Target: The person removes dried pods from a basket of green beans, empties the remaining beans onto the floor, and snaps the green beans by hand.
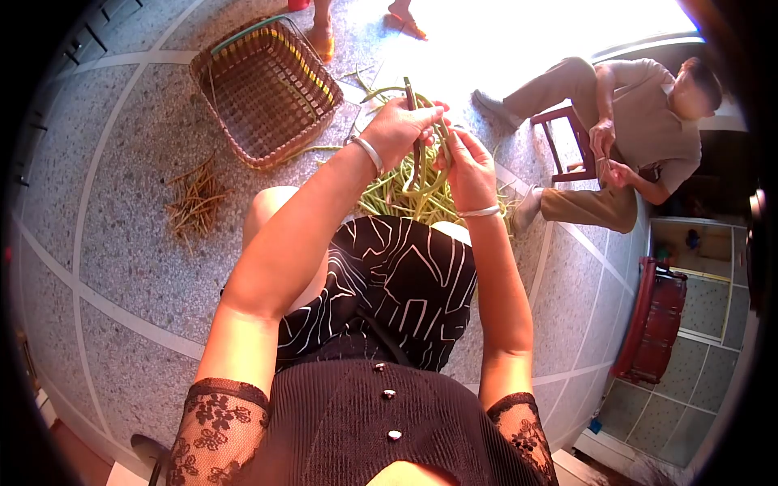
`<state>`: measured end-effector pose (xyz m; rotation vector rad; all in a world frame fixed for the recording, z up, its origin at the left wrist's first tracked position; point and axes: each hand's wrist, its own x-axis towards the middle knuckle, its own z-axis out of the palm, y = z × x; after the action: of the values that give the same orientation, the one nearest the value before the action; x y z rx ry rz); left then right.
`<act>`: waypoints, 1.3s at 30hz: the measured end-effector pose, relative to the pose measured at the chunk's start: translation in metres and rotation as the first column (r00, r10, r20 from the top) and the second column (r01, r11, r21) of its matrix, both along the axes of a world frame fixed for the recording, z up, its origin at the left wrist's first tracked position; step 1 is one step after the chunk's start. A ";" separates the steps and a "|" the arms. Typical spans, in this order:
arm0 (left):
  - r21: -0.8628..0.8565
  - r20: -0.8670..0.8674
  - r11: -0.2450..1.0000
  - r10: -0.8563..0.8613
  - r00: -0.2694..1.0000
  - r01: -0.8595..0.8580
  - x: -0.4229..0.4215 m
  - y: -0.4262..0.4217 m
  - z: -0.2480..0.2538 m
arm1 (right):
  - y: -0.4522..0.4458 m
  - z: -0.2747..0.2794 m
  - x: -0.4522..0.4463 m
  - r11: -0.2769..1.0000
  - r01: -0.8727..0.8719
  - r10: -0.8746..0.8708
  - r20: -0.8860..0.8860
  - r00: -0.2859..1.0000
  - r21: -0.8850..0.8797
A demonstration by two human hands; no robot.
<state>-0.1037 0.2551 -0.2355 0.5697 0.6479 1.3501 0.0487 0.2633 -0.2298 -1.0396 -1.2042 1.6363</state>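
Observation:
Both of my hands are raised close together above a heap of long green beans [381,198] on the floor. My left hand [395,132] is closed around a few long beans [411,93], one of them dark, which hang down past the fingers. Just to the right, my right hand [470,166] pinches a green bean that runs between the two hands. Its fingertips partly hide the bean. Each wrist has a silver bangle.
A woven basket [267,97] stands on the floor at the upper left, with a small pile of brownish beans [196,200] below it. At right sits a person [648,121] by a wooden stool [567,142]. Another person's feet [322,44] are at the top.

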 end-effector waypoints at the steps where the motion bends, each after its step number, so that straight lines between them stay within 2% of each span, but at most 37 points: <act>1: 0.015 -0.014 1.000 -0.003 1.000 0.003 -0.001 0.001 -0.002 | 0.000 -0.002 0.002 1.000 0.010 -0.010 -0.010 1.000 -0.019; 2: 0.030 -0.027 1.000 -0.005 1.000 0.006 -0.001 0.001 -0.001 | -0.001 -0.001 0.001 0.999 0.019 -0.020 -0.019 1.000 -0.037; 3: -0.038 -0.055 0.999 0.028 0.998 -0.030 0.000 -0.002 0.003 | -0.004 0.005 -0.002 0.999 0.024 -0.025 -0.042 0.999 -0.029; 7: 0.007 -0.088 1.000 0.005 0.996 -0.005 -0.001 0.000 -0.001 | -0.008 0.008 -0.001 0.998 -0.004 -0.005 -0.130 0.992 -0.070; 10: 0.011 -0.093 1.000 0.001 0.996 0.000 -0.001 -0.002 0.000 | -0.009 0.004 0.004 1.000 -0.015 0.014 -0.049 0.999 -0.020; 13: 0.038 -0.163 0.999 0.004 0.987 0.002 0.002 -0.002 0.000 | -0.010 0.006 0.004 1.000 0.001 -0.001 -0.030 1.000 -0.009; 16: 0.059 -0.277 0.998 -0.009 0.961 0.026 0.002 -0.002 -0.001 | -0.008 0.008 0.005 1.000 0.019 -0.019 0.075 0.997 0.005; 23: 0.099 -0.508 0.993 0.111 0.854 -0.070 0.008 -0.002 -0.003 | -0.007 0.007 0.002 0.975 0.079 -0.135 0.275 0.952 0.208; 25: 0.113 -0.557 0.990 0.130 0.820 -0.080 0.011 -0.006 0.001 | -0.004 0.004 0.001 0.955 0.110 -0.194 0.299 0.934 0.275; 28: 0.260 -0.583 0.951 0.294 0.757 -0.169 0.022 -0.006 -0.008 | 0.000 -0.002 -0.006 0.934 0.229 -0.295 0.231 0.927 0.273; 29: 0.278 -0.640 0.945 0.315 0.701 -0.171 0.023 -0.007 -0.007 | 0.001 -0.002 -0.008 0.943 0.254 -0.293 0.178 0.939 0.213; 32: 0.293 -0.598 0.933 0.348 0.722 -0.208 0.023 -0.006 -0.003 | 0.005 0.001 -0.015 0.963 0.268 -0.268 -0.003 0.963 -0.034; 33: 0.271 -0.529 0.934 0.347 0.775 -0.233 0.023 -0.007 -0.001 | 0.001 0.010 -0.021 0.947 0.304 -0.308 -0.025 0.951 -0.108; 36: 0.152 -0.276 0.933 0.357 0.893 -0.326 0.013 -0.008 0.006 | 0.025 -0.010 0.004 0.904 0.226 -0.338 -0.284 0.897 -0.362; 37: 0.142 -0.252 0.925 0.378 0.891 -0.352 0.009 -0.004 0.004 | 0.028 -0.011 0.010 0.882 0.260 -0.370 -0.237 0.898 -0.392; 39: 0.099 -0.387 0.961 0.275 0.880 -0.257 0.003 -0.002 0.000 | 0.018 -0.002 0.009 0.909 0.192 -0.296 -0.249 0.922 -0.370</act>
<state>-0.1010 0.2530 -0.2359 0.8273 1.0616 1.5225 0.0577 0.2818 -0.2323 -1.0537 -0.5725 1.7561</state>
